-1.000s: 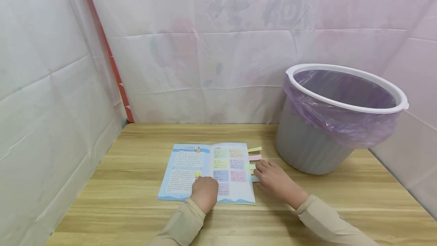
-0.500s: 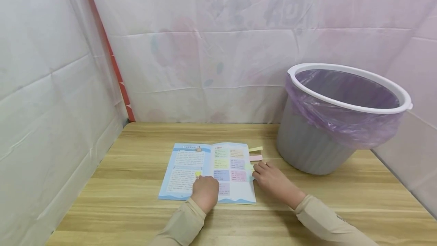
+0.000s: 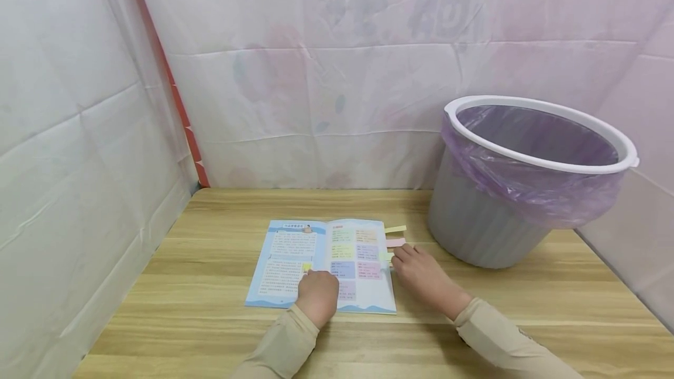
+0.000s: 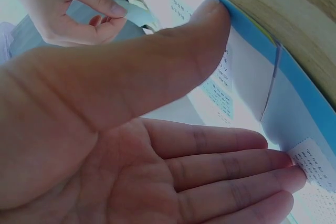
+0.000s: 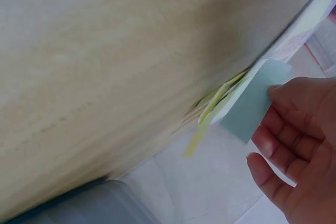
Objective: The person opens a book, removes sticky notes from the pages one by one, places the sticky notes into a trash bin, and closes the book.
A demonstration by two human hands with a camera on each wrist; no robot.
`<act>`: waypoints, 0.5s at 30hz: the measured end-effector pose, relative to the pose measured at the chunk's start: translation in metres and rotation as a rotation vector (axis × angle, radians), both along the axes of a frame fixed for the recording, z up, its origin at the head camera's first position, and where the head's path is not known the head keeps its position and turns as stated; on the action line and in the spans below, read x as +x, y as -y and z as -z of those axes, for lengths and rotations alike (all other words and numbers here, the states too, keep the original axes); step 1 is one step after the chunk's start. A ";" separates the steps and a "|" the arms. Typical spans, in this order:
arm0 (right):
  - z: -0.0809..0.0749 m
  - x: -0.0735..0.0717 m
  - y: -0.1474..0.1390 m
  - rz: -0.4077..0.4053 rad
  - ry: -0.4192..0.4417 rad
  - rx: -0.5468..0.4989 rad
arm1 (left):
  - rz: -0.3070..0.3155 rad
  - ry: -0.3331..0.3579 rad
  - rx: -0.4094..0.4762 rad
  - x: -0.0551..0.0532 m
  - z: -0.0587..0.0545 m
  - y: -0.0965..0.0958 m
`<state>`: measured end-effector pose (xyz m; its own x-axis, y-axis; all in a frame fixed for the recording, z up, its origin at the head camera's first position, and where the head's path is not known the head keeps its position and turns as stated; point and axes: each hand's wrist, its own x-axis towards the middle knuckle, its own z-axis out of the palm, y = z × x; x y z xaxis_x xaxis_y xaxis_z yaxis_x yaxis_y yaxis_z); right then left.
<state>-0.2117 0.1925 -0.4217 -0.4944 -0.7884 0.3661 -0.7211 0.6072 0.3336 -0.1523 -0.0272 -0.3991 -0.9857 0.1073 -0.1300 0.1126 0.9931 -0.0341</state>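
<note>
Hands: two, both bare, both at the book.
Book: one, lying flat and spread at two facing pages, (image 3: 375,296) mid-table in front of you.
Boxes: seven coloured boxes (image 3: 343,269) on the right page, the lowest partly behind your left hand.
Note: one small yellow note (image 3: 306,266) on the left page, just beyond your left hand.
Tabs: three seen past the book's right edge from the head: yellow tab (image 3: 395,229), pink tab (image 3: 396,243), green tab (image 3: 386,257). One more, the blue tab (image 5: 256,99), shows in your right wrist view; strips overlap there, exact total unclear.
Left hand: (image 3: 318,297) over the lower middle of the book, near the crease. Four fingers nearly straight and side by side, thumb spread wide from them; fingertips reach the page, nothing held. You can't tell there if the thumb tip presses.
Right hand: (image 3: 423,276) just beside the book's right edge. Your thumb and forefinger pinch the blue tab, gap closed on it; other fingers loosely bent.
Blue tab: its far end meets the book's edge; stuck or loose, cannot tell.
Sleeves: two, beige (image 3: 281,341).
Bin: one, grey, (image 3: 481,221) right of the book, well apart; one purple liner (image 3: 560,197) folded over, one white rim (image 3: 626,148).
Table: one, wood grain (image 3: 210,250).
</note>
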 end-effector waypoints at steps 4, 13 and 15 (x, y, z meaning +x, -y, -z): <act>-0.006 0.000 -0.001 0.016 0.002 -0.025 | 0.003 0.000 -0.003 0.000 0.000 0.000; -0.045 -0.001 -0.005 -0.048 -0.101 -0.234 | -0.014 0.011 0.014 0.000 0.000 0.002; -0.062 0.000 -0.006 -0.096 -0.148 -0.307 | -0.015 0.018 0.018 0.000 0.000 0.002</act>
